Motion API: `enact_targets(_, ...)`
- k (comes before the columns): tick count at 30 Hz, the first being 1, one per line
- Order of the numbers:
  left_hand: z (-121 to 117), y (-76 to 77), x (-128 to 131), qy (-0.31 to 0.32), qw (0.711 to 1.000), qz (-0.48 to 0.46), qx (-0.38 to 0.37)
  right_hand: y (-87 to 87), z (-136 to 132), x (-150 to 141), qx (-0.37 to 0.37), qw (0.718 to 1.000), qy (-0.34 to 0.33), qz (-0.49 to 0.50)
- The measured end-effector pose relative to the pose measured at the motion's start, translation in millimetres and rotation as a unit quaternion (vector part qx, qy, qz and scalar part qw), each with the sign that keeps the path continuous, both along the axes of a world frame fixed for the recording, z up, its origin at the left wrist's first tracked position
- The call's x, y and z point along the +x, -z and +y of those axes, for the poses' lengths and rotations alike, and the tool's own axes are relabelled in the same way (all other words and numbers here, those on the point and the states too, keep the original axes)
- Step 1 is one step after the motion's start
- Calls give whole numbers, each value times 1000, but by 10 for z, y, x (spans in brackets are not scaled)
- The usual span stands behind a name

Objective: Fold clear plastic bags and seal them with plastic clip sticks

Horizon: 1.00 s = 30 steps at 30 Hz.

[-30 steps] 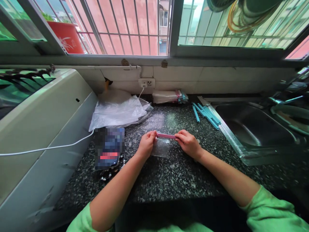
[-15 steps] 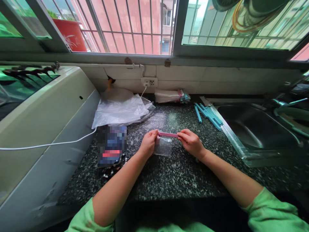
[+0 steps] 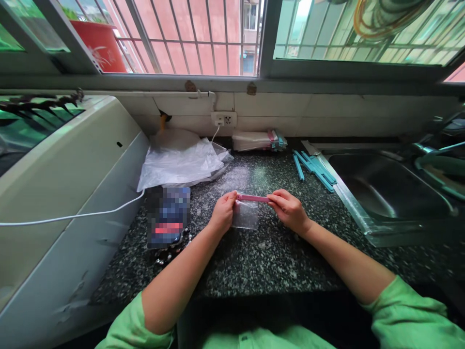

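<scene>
Both hands hold a small clear plastic bag [image 3: 245, 214] with a pink strip [image 3: 253, 198] along its top edge, just above the black speckled counter [image 3: 254, 261]. My left hand [image 3: 223, 212] pinches the strip's left end with closed fingers. My right hand [image 3: 289, 210] pinches its right end the same way. The bag hangs down between the two hands.
Several blue strips [image 3: 313, 169] lie by the steel sink [image 3: 385, 189] at right. A stack of small bags [image 3: 258, 141] rests against the wall. A crumpled clear plastic sheet [image 3: 181, 162] and a phone [image 3: 167, 217] on a white cable lie at left, beside a white appliance [image 3: 61, 194].
Both hands keep their pinch on the pink strip and have barely moved; the bag hangs a little squarer. The view has shifted slightly.
</scene>
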State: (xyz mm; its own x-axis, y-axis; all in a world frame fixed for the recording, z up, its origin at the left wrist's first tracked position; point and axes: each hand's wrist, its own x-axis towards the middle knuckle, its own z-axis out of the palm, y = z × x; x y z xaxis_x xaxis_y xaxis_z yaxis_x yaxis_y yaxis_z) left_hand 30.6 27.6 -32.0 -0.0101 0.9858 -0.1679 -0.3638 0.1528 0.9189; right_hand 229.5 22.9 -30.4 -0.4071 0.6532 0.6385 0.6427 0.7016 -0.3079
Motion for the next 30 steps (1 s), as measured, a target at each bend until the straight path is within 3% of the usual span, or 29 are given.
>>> enact_targets(16,1,-17,-45,-17,999,47,8,-33,2,-44,41,995,-17,90)
enact_targets(30,-15,-48,-32,-61,996,68,18,-10,15,-68,-107,967,11,233)
